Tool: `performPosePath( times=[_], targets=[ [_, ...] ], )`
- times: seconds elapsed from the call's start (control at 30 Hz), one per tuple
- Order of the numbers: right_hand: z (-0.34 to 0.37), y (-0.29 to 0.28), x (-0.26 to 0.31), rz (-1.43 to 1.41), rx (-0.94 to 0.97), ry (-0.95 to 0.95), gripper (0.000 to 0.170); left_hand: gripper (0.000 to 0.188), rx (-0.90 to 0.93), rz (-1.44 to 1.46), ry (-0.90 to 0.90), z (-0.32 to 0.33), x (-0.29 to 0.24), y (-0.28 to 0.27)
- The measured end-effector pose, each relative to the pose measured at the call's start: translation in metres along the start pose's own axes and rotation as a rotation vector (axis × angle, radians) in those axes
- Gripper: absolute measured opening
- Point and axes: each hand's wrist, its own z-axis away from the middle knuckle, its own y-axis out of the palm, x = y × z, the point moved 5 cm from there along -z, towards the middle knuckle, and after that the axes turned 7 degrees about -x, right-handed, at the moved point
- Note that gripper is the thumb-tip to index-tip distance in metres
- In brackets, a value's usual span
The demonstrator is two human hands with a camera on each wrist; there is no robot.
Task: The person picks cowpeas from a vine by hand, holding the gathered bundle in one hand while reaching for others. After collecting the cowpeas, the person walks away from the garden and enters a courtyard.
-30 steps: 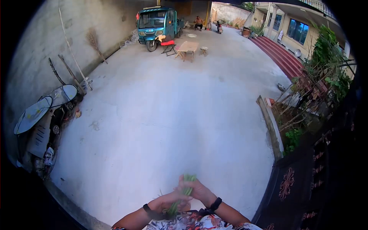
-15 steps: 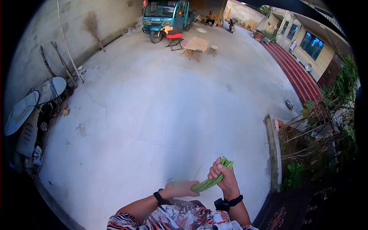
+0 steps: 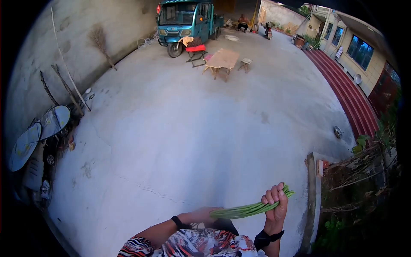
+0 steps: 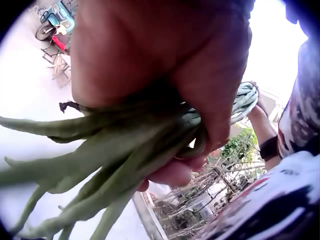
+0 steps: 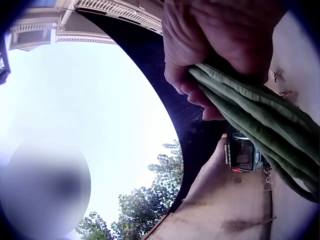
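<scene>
A bundle of long green beans stretches between both hands in front of the body. My right hand is raised and grips one end, with its fingers curled round the beans and a short tuft sticking out past them. At the other end, my left hand holds the bundle low by the patterned shirt. In the left wrist view, loose bean tips fan out from beneath the left hand, its thumb and fingers closed about them. The right wrist view has the beans running out of the right fist.
Concrete paving spreads ahead. Farther off stand a low wooden table, a small stool, a red-seated folding chair and a blue three-wheeled truck. A seated person is beyond. A low curb borders plants at right.
The hands were close together around the beans; the right hand has moved up and right, drawing the bundle out straighter between them. The head view has turned slightly.
</scene>
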Motion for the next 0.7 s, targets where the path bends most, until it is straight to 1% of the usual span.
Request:
performPosePath(
  times=[0.03, 0.1, 0.13, 0.17, 0.27, 0.3, 0.4, 0.43, 0.53, 0.57, 0.6, 0.63, 0.67, 0.7],
  targets=[
    [-0.032, -0.005, 0.012, -0.007, -0.02, -0.007, 0.011, 0.03, -0.04, -0.093, 0.068, -0.03, 0.015, -0.012],
    [-0.093, -0.018, 0.032, -0.022, -0.072, -0.013, 0.011, 0.033, -0.038, -0.209, 0.0, -0.079, 0.004, -0.034],
    [-0.119, -0.028, 0.043, -0.026, -0.107, -0.012, 0.011, 0.034, -0.031, -0.259, -0.04, -0.102, -0.007, -0.04],
    [-0.147, -0.028, 0.05, -0.026, -0.093, -0.013, 0.01, 0.038, 0.032, -0.213, -0.187, -0.114, -0.051, -0.054],
    [-0.226, -0.022, 0.069, -0.05, -0.064, -0.016, 0.011, 0.041, -0.038, -0.444, -0.061, -0.178, -0.037, -0.088],
    [-0.254, -0.023, 0.072, -0.04, -0.051, -0.009, 0.011, 0.039, -0.053, -0.361, -0.137, -0.193, -0.067, -0.107],
    [-0.341, -0.028, 0.078, 0.009, -0.003, -0.007, 0.014, 0.037, -0.116, -0.172, -0.207, -0.264, -0.06, -0.147],
    [-0.371, -0.028, 0.072, 0.028, 0.004, 0.0, 0.014, 0.036, -0.104, -0.15, -0.227, -0.29, -0.055, -0.163],
    [-0.459, -0.029, 0.055, 0.048, 0.013, 0.041, 0.017, 0.035, -0.109, -0.588, -0.025, -0.378, -0.022, -0.228],
    [-0.498, -0.024, 0.051, 0.074, 0.039, 0.045, 0.017, 0.045, -0.158, -0.657, -0.056, -0.412, -0.013, -0.26],
    [-0.534, -0.037, 0.066, 0.111, 0.043, 0.059, 0.018, 0.056, -0.191, -0.707, -0.092, -0.457, -0.012, -0.266],
    [-0.567, -0.027, 0.065, 0.212, 0.019, 0.044, 0.018, 0.092, -0.053, -0.776, -0.079, -0.487, -0.042, -0.288],
    [-0.6, -0.014, 0.062, 0.312, -0.007, 0.035, 0.018, 0.096, -0.008, -0.755, -0.05, -0.522, -0.08, -0.307],
    [-0.631, -0.009, 0.059, 0.353, 0.029, 0.065, 0.019, 0.099, -0.008, -0.556, 0.013, -0.557, -0.106, -0.325]
  ],
)
